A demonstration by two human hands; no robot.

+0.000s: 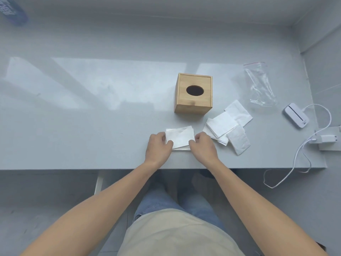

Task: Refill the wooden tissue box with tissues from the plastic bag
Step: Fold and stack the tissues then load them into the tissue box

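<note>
A wooden tissue box (193,103) with a dark oval hole on top stands upright on the grey table (92,108). In front of it lies a small stack of white tissues (180,136). My left hand (159,147) pinches its left edge and my right hand (202,146) pinches its right edge. Several more folded tissues (228,124) lie spread out to the right of the stack. A clear plastic bag (259,84) with a red zip strip lies flat and looks empty, to the right of the box.
A white device (296,115) with a cable (299,150) and a white plug (327,139) sits at the table's right end. A blue bottle (13,10) lies at the far left corner. The table's front edge (73,169) runs just below my wrists.
</note>
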